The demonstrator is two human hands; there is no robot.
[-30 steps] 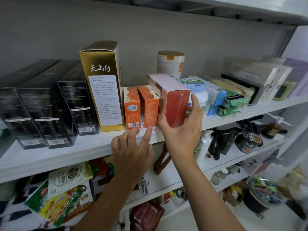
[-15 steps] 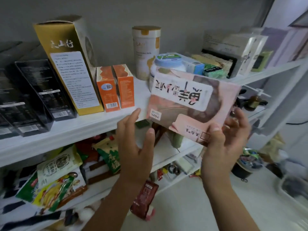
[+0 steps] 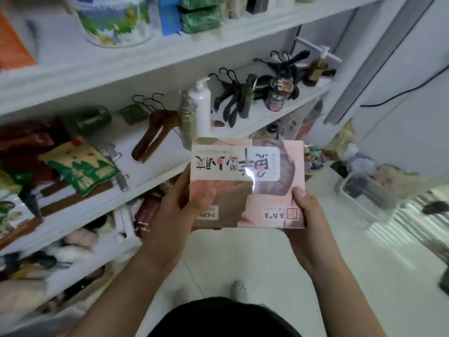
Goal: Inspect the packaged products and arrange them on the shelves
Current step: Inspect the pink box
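Since half a second ago the pink box (image 3: 247,186) has dropped from shelf height to waist level beside the shelves (image 3: 170,57), and my left hand (image 3: 177,210), then spread and off it, now grips its left edge, thumb across the front. My right hand (image 3: 306,215) pinches the lower right corner. Print faces me upside down (glare streaks the film), so I'd turn it upright, tilt it off the glare and check each face before reshelving. Right of it, on the floor, a white bin (image 3: 359,200) holds dark things too blurred to name.
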